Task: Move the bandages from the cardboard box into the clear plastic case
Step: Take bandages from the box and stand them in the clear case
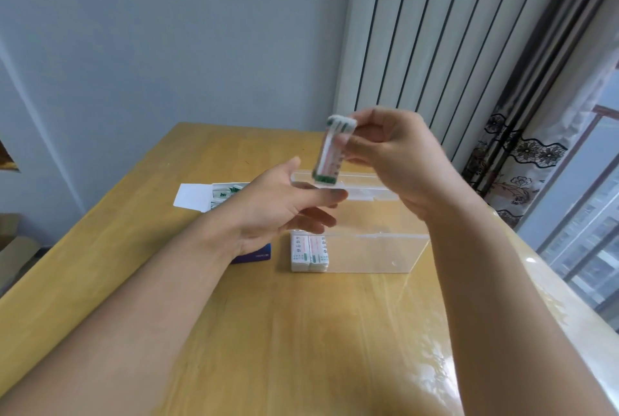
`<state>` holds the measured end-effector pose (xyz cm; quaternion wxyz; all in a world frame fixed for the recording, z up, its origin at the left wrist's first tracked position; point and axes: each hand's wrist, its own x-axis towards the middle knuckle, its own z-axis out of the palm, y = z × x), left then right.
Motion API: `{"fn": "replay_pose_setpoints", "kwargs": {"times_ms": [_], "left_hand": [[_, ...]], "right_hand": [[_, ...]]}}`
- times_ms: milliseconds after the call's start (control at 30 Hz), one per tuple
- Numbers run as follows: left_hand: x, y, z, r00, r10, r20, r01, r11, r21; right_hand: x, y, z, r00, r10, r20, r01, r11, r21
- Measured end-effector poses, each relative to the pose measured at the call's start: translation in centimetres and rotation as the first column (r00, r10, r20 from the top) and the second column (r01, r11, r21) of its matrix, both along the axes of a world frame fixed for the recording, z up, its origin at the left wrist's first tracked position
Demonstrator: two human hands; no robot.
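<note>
A wooden table (pixel 234 332) carried the clear plastic case (pixel 375 248), which stood near its middle. Two stacks of bandages (pixel 308 253) stood in the case's near-left corner. Left of the case lay the open cardboard box (pixel 214 196), more bandages inside. Above the case, the right hand (pixel 398 161) pinched a bandage bundle (pixel 331 151) upright. The left hand (pixel 278 211) hovered beside it, fingers loose and open, holding nothing.

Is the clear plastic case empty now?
No. The clear plastic case already holds two bandage stacks at its left end.
</note>
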<state>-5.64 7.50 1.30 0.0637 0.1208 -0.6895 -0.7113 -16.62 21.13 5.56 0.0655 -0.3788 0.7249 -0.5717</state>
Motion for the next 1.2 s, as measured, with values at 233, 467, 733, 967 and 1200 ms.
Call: {"fn": "replay_pose_setpoints", "kwargs": {"times_ms": [233, 467, 733, 967, 1200], "left_hand": [[-1.1, -0.5, -0.8, 0.974, 0.198, -0.108, -0.208, 0.974, -0.089], [-1.1, -0.5, -0.7, 0.96, 0.228, -0.161, -0.237, 0.971, -0.039], [-1.2, -0.6, -0.6, 0.95, 0.246, -0.192, -0.25, 0.968, 0.001], [-1.2, -0.7, -0.7, 0.955, 0.232, -0.187, -0.236, 0.972, 0.002], [-1.3, -0.7, -0.7, 0.956, 0.233, -0.179, -0.234, 0.972, 0.016]], "right_hand": [[-4.1, 0.1, -4.1, 0.988, -0.138, -0.07, 0.149, 0.716, 0.682], [-4.2, -1.9, -6.6, 0.987, -0.015, -0.16, 0.146, 0.501, 0.853], [-4.0, -2.4, -6.7, 0.991, 0.026, -0.135, 0.121, 0.306, 0.944], [-3.1, -2.2, -5.6, 0.997, -0.013, -0.07, 0.071, 0.284, 0.956], [-2.4, -2.7, -4.7, 1.0, 0.004, -0.01, 0.008, 0.291, 0.957]]}}
